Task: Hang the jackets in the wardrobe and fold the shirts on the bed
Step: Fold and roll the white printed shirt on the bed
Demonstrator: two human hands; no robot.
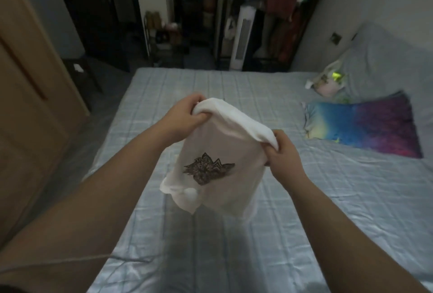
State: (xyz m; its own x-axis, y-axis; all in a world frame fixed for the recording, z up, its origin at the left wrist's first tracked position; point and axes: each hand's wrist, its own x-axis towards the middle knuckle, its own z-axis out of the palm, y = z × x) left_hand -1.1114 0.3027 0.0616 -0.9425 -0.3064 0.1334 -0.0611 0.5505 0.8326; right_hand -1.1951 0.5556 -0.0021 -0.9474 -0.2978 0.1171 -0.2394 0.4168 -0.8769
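two bare forearms reach out from the near edge of the bed (pixel 257 245), over its pale blue checked sheet. between the hands hangs a white shirt (pixel 218 152), held up in the air above the middle of the bed and not lying on it. the left hand (pixel 187 114) grips the shirt's upper edge at the far left, fingers curled round a bunched fold of cloth. the right hand (pixel 281 149) grips the same edge nearer and to the right, thumb and fingers closed on the fabric. the cloth between them sags in a soft roll, and the rest of the shirt drops down toward the sheet, its lower end crumpled and loose. a dark jagged print (pixel 207 168) shows on the side facing the camera.

toward the right edge of the bed lies a pillow (pixel 365 126) in blue, yellow and purple, flat on the sheet. beyond it, near the far right corner, sits a small pale bag (pixel 328 79) with a bright green patch, beside a grey heap of bedding (pixel 386 58) against the wall.

past the far edge of the bed stands a tall white fan (pixel 242 37), with an open dark rack of hanging clothes (pixel 283 18) just to its right. on the left side a wooden door (pixel 28 105) runs along the bed. the far background is dim and blurred.
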